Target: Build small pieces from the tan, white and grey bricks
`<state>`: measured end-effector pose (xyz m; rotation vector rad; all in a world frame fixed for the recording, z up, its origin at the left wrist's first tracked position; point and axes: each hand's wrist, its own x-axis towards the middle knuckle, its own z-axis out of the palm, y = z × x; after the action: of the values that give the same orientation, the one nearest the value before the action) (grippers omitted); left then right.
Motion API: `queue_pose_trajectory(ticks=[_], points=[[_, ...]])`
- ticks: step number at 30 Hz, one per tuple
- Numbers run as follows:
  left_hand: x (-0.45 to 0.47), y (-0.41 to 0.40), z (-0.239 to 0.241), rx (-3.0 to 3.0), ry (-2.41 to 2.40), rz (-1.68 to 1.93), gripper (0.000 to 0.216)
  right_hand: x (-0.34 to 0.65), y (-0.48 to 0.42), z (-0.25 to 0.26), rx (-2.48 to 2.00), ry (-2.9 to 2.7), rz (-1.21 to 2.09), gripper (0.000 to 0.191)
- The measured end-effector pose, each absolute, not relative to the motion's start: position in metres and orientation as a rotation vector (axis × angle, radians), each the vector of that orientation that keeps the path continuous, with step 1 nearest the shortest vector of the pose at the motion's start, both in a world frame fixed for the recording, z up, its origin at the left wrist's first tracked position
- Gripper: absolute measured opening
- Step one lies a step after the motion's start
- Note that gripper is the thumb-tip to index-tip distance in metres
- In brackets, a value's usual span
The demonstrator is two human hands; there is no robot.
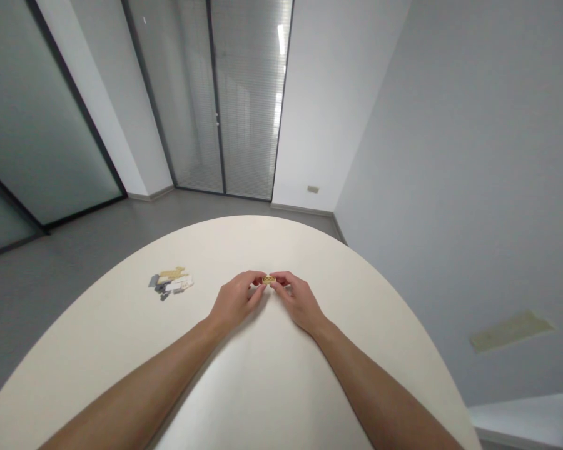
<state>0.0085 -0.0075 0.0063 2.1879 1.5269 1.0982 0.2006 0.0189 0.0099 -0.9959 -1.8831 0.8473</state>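
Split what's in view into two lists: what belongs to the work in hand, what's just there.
In the work:
- yellow toy brick, between left hand and right hand
- loose pile of yellow, white and gray pieces, probably
- cream table, as work surface

Just there:
- glass partition with blinds
- small wall plate

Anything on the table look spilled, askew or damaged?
Nothing stands out. The loose pieces lie in one pile on the table, inside its edge; the left hand and right hand hold the small yellow piece. I cannot make out fine damage.
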Motion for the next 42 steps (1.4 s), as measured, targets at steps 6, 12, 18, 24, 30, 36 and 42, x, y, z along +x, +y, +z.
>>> queue_pose_trajectory(ticks=[6, 12, 18, 24, 30, 36, 42], points=[[0.0082, -0.0075, 0.0064, 2.215, 1.520, 1.086, 0.022, 0.2013, 0.0201, 0.0088, -1.002, -1.901, 0.897, 0.024], [0.0081, -0.0057, 0.0028, 2.228, 1.524, 1.122, 0.026, 0.2011, 0.0195, 0.0097, -1.017, -1.923, 0.906, 0.026], [0.0069, -0.0049, -0.0006, 2.246, 1.453, 1.140, 0.029, 0.2016, 0.0195, 0.0110, -1.047, -1.960, 0.875, 0.035], [0.0078, -0.0071, 0.0043, 2.234, 1.503, 1.095, 0.023, 0.2008, 0.0176, 0.0123, -1.034, -1.938, 0.857, 0.032], [0.0098, -0.0085, 0.0087, 2.206, 1.527, 1.104, 0.026, 0.1994, 0.0162, 0.0124, -0.988, -1.919, 0.770, 0.019], [0.0093, -0.0056, 0.0039, 2.168, 1.552, 1.122, 0.029, 0.1997, 0.0161, 0.0145, -0.979, -1.918, 0.755, 0.016], [0.0094, -0.0066, 0.0052, 2.142, 1.554, 1.119, 0.026, 0.2002, 0.0181, 0.0118, -0.988, -1.918, 0.744, 0.016]])
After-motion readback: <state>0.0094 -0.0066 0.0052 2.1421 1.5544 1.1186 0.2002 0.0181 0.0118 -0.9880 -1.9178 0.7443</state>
